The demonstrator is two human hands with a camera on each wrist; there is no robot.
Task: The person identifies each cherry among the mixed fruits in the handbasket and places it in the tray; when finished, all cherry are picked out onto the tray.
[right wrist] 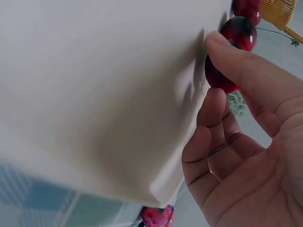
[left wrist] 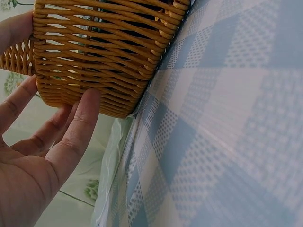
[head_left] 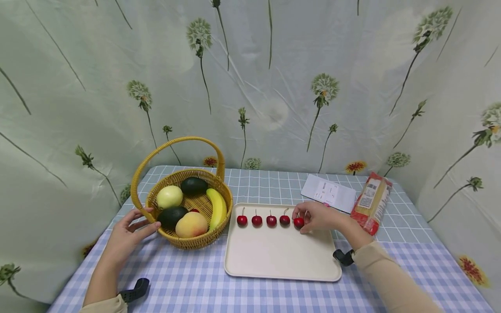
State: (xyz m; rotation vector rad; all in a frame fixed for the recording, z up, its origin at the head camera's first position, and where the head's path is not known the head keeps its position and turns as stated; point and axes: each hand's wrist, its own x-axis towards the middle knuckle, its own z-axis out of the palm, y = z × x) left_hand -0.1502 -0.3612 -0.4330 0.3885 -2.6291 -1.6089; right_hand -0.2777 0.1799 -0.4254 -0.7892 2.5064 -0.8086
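Five cherries sit in a row along the far part of the cream tray (head_left: 282,256), and the right hand (head_left: 318,217) pinches the one at the right end, the fifth cherry (head_left: 298,222), between thumb and fingertip while it rests on the tray; the right wrist view shows the curled fingers (right wrist: 246,71) closed round that dark red fruit (right wrist: 218,78), with the next cherry (right wrist: 240,29) just beyond it. The other four cherries (head_left: 263,220) lie apart from one another, stems up. The left hand (head_left: 127,234) is released, its fingers straight and laid against the near left wall of the wicker basket (head_left: 195,241); the left wrist view shows a fingertip (left wrist: 87,106) touching the woven side (left wrist: 94,61). The basket stands just left of the tray on the checked surface (head_left: 188,282) and holds a banana (head_left: 217,206), a peach (head_left: 191,224), two avocados (head_left: 172,216) and a pale round fruit (head_left: 169,196). Beyond the tray lie a paper slip (head_left: 328,192) and a red packet (head_left: 371,202).
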